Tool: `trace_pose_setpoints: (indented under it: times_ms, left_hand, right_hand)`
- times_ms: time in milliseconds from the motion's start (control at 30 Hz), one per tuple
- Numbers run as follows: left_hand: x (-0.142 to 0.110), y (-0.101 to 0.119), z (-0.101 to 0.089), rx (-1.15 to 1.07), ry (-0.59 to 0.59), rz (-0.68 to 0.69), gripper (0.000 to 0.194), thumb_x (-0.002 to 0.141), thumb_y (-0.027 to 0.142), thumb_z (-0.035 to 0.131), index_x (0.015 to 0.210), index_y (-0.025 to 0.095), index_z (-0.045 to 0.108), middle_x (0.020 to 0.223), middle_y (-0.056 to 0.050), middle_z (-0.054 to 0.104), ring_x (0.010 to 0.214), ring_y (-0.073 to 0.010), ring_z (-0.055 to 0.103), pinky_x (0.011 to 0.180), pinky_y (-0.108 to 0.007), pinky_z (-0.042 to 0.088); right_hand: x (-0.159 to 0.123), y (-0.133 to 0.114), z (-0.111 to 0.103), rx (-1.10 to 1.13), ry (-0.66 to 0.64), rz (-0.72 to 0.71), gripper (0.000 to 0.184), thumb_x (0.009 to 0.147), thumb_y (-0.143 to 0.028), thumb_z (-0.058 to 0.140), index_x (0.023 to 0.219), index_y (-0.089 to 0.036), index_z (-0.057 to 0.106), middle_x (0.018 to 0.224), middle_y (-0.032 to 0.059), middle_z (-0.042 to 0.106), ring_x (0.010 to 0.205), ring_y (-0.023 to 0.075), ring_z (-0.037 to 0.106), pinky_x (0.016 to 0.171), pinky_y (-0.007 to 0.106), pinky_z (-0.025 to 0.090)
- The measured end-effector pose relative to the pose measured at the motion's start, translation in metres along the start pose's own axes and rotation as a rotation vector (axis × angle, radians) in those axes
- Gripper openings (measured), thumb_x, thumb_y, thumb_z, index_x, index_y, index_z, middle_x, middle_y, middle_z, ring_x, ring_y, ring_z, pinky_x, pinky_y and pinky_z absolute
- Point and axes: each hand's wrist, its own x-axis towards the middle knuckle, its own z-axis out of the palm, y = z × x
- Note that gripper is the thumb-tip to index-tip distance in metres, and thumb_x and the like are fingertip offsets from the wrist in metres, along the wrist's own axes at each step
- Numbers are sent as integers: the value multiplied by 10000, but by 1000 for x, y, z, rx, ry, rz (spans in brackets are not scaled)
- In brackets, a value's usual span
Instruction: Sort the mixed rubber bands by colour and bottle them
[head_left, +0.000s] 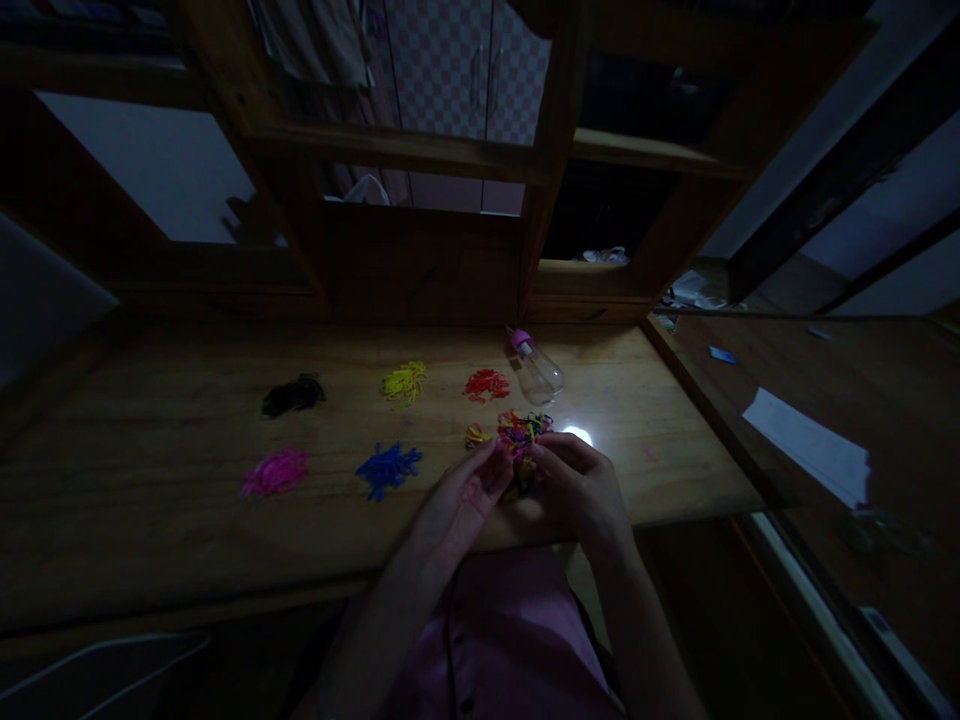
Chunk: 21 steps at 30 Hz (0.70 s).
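Clock directions are taking the two hands as centre, with 12 o'clock pointing away from the person. The left hand (463, 500) and the right hand (589, 485) are curving inward over the near edge of the counter (330, 545), their fingertips lying near each other at the mixed pile (517, 425) of coloured bands. This pile is lying directly at the fingertips, showing between them and spreading towards 12 o'clock. The fingers are bending narrowly; whether either hand is gripping a band cannot be told in the dim light. A small pink loop (470, 490) is resting against the left palm. A small yellowish cluster (476, 436) is lying just beside the mixed pile, at about 11 o'clock.

Single-colour piles are lying apart: red bands (486, 385) at 11 o'clock, yellow bands (405, 382) at 10, black bands (294, 395) between 9 and 10, blue bands (388, 470) at 9, and pink bands (275, 472) farther out at 9. A clear bottle (541, 378) with a pink cap (518, 339) is lying on its side near 12 o'clock. White paper (808, 445) is lying well apart at 3 o'clock.
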Motion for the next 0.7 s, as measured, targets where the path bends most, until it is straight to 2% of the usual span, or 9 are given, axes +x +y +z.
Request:
trace_pose_setpoints:
  times_ms: [100,233,333,400,500,567,633,700]
  left_hand:
    - [0,-1,-4,37,-80,14,164,837,-21,532,876,80,656,818,-85,699,711,-123,689,681,-202,597]
    - [-3,2,-6,36,-140,0,263,781,-59,476,920,78,652,859,-93,681,739,-118,674,713,-200,585]
    - [-7,6,-4,-17,-171,-34,240,744,-18,443,819,92,643,782,-85,651,722,-133,657,706,-239,586]
    - [-10,7,-1,-52,-152,-19,212,768,35,444,798,94,645,805,-109,663,788,-169,669,755,-286,590]
    - [-15,4,5,-54,-166,-35,225,846,116,442,887,79,660,932,-152,691,864,-196,678,799,-311,584]
    - [-17,0,6,-41,-213,-107,239,888,153,432,918,80,658,930,-144,698,812,-178,680,754,-284,583]
    - [-18,-2,3,-44,-210,-157,251,911,151,411,903,82,652,874,-127,699,760,-163,678,709,-264,577]
    - [-20,0,-4,-60,-160,-130,279,921,123,376,866,77,646,824,-118,692,740,-157,677,677,-256,571]
  right_hand:
    - [0,-1,2,5,7,-12,255,702,-352,803,884,-198,712,803,33,741,687,178,694,640,279,560]
    - [3,-4,1,-54,43,-112,319,729,-335,781,1000,-206,675,870,45,737,761,185,698,690,293,568]
    - [2,-7,0,-99,58,-156,382,734,-340,775,1069,-211,643,858,44,727,739,184,689,664,296,564]
    - [-5,-11,2,-136,54,-188,349,728,-330,783,1027,-210,650,838,41,721,735,186,684,653,292,556]
    - [-23,-18,10,-330,5,-318,162,775,-282,750,909,-220,682,837,34,713,714,169,658,633,273,527]
    - [-36,-23,16,-497,-62,-441,65,832,-249,694,895,-232,702,856,32,709,732,166,644,656,279,515]
    - [-42,-26,19,-583,-75,-545,96,877,-222,637,941,-239,706,910,39,706,811,178,645,702,290,512]
    - [-37,-27,15,-609,4,-600,133,903,-203,596,986,-235,695,978,48,695,866,182,643,705,285,507]
